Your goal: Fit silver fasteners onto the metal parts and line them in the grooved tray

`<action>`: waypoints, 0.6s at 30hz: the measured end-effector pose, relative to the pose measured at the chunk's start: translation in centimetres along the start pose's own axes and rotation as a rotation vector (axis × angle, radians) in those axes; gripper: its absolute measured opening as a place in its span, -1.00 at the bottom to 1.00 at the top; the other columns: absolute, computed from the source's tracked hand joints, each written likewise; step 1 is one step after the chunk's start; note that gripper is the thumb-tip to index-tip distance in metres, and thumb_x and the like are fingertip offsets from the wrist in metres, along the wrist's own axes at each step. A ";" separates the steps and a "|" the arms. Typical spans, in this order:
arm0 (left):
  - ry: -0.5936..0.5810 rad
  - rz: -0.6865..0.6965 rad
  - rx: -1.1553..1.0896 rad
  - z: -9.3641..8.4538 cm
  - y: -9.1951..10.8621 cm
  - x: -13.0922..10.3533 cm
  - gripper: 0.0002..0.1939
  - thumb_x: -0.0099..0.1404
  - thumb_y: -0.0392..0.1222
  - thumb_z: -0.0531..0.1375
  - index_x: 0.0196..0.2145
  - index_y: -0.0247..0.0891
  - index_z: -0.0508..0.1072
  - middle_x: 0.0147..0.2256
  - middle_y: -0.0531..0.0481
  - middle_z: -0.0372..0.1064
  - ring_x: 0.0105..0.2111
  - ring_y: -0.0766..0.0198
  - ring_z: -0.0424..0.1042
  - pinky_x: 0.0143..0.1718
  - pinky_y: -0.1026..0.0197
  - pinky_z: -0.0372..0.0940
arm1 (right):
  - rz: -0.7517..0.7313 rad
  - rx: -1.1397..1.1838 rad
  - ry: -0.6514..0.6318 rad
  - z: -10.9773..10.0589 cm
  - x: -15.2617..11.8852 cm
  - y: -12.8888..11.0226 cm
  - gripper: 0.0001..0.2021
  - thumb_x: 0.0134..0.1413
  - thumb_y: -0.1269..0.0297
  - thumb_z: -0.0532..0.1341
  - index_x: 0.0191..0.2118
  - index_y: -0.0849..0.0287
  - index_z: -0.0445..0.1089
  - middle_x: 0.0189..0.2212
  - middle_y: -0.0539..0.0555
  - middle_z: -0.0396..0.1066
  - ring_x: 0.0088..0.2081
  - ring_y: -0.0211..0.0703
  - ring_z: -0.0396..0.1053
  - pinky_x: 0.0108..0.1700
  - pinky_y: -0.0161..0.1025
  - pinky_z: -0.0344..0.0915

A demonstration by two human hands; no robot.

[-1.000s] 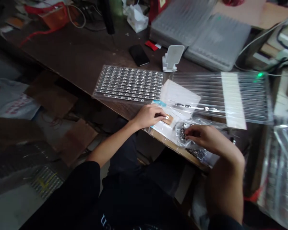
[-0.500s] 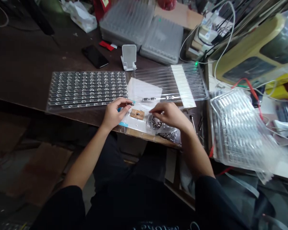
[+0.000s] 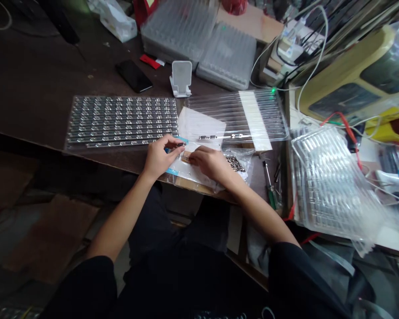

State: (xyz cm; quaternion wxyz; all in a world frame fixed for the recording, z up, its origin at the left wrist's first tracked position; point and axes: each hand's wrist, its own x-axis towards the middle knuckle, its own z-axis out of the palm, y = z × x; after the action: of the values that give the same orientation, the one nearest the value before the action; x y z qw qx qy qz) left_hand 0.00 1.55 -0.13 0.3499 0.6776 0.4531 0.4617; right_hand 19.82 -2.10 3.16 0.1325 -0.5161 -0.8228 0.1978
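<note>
My left hand pinches a small dark metal connector between thumb and fingers, at the desk's front edge. My right hand is closed over a small tan block, covering its right part; anything in its fingertips is too small to make out. Right of that hand, small metal parts lie in a clear plastic bag. A clear tray full of metal connectors is at the left. Behind my hands, a second clear tray holds a few connectors in its front row, partly over a white sheet.
A black phone and a white stand are behind the trays. Stacked clear trays stand at the back. A green-handled screwdriver lies at the right, beside more clear trays and a yellow machine.
My right hand has moved left, from above the metal parts to the tan block. My left hand stays nearly in place with the connector. The view has shifted slightly.
</note>
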 end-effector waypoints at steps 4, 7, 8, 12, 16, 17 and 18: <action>-0.010 0.049 0.066 -0.2 0.4 0.1 -0.89 0.22 -0.19 0.37 -0.30 -0.25 0.59 -0.27 -0.03 0.61 -0.24 0.20 0.57 -0.19 0.22 0.41 | -0.007 -0.197 -0.059 0.3 -0.2 -1.1 -0.71 0.30 0.52 0.10 -0.05 0.24 0.54 -0.16 0.21 0.53 -0.20 -0.06 0.42 -0.27 -0.22 0.19; 0.011 0.043 0.137 -0.2 1.0 0.1 -0.91 0.24 -0.19 0.36 -0.29 -0.24 0.61 -0.27 -0.01 0.62 -0.24 0.20 0.58 -0.18 0.21 0.40 | -0.007 -0.104 -0.089 -0.2 -0.2 -0.9 -0.70 0.30 0.49 0.11 -0.04 0.18 0.56 -0.19 0.16 0.54 -0.24 -0.10 0.43 -0.28 -0.23 0.19; 0.012 0.035 0.153 0.0 1.3 0.1 -0.90 0.25 -0.19 0.36 -0.28 -0.23 0.62 -0.26 -0.01 0.62 -0.24 0.19 0.58 -0.17 0.21 0.41 | -0.017 -0.036 -0.081 -0.5 -0.2 -0.5 -0.71 0.31 0.47 0.11 -0.03 0.16 0.56 -0.19 0.14 0.55 -0.24 -0.12 0.44 -0.26 -0.23 0.20; -0.054 0.041 0.164 1.4 2.3 -0.2 -0.89 0.26 -0.17 0.36 -0.25 -0.21 0.64 -0.24 -0.02 0.63 -0.23 0.18 0.58 -0.15 0.18 0.41 | -0.020 0.198 0.127 -2.4 -1.0 1.6 -0.70 0.30 0.38 0.16 0.04 0.18 0.56 -0.07 0.17 0.57 -0.09 -0.08 0.49 -0.06 -0.21 0.30; -0.146 0.059 0.209 3.3 2.4 -0.6 -0.93 0.20 -0.21 0.41 -0.32 -0.20 0.64 -0.32 -0.01 0.61 -0.32 0.19 0.56 -0.22 0.18 0.41 | 0.043 0.229 0.236 -4.0 -1.9 3.1 -0.71 0.29 0.31 0.15 -0.01 0.15 0.58 -0.06 0.14 0.57 -0.08 -0.07 0.50 -0.01 -0.19 0.32; -0.156 0.058 0.219 3.5 2.4 -0.6 -0.94 0.19 -0.23 0.41 -0.33 -0.20 0.64 -0.33 -0.01 0.61 -0.32 0.19 0.56 -0.22 0.17 0.41 | 0.052 0.226 0.231 -4.2 -2.1 3.2 -0.71 0.30 0.31 0.15 -0.03 0.14 0.59 -0.07 0.13 0.57 -0.09 -0.08 0.51 -0.02 -0.18 0.32; -0.162 0.057 0.228 3.7 2.3 -0.7 -0.95 0.19 -0.24 0.41 -0.34 -0.20 0.64 -0.33 -0.01 0.61 -0.31 0.18 0.55 -0.22 0.17 0.41 | 0.056 0.222 0.223 -4.4 -2.2 3.2 -0.72 0.30 0.30 0.15 -0.04 0.14 0.59 -0.07 0.12 0.57 -0.09 -0.07 0.51 -0.02 -0.18 0.32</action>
State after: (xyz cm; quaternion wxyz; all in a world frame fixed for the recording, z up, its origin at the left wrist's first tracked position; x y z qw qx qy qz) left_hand 4.06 -0.09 0.51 0.2929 0.7606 0.4533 0.3609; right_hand 25.16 -2.00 5.56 0.2735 -0.5400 -0.7613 0.2326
